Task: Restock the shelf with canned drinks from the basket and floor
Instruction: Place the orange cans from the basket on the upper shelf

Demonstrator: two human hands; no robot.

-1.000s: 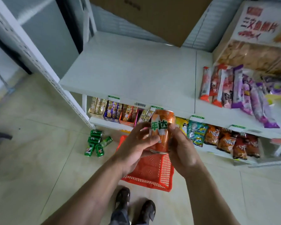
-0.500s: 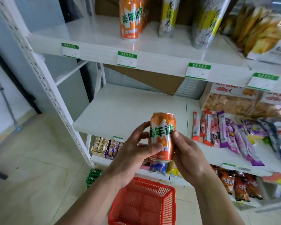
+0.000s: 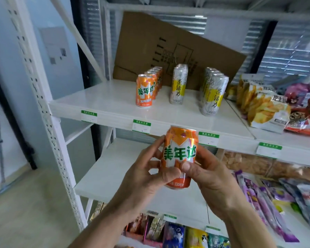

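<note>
I hold an orange drink can (image 3: 180, 149) upright with both hands, in front of the upper shelf's front edge (image 3: 115, 117). My left hand (image 3: 143, 176) wraps its left side and my right hand (image 3: 209, 179) grips its right side, thumb across the label. On the upper shelf stands a row of matching orange cans (image 3: 147, 90) running back. To their right stand two rows of tall white-and-yellow cans (image 3: 178, 85) (image 3: 212, 93). The basket and the floor cans are out of view.
A cardboard sheet (image 3: 177, 51) leans behind the cans. Snack bags (image 3: 265, 104) fill the shelf's right side. The middle shelf (image 3: 104, 176) holds purple packets (image 3: 265, 199) at right. Boxed snacks (image 3: 156, 231) sit on the lowest shelf. A white perforated upright (image 3: 43, 108) frames the left.
My view has lifted from the floor and red basket to the upper shelf. Both hands have raised the orange can to just below that shelf's edge.
</note>
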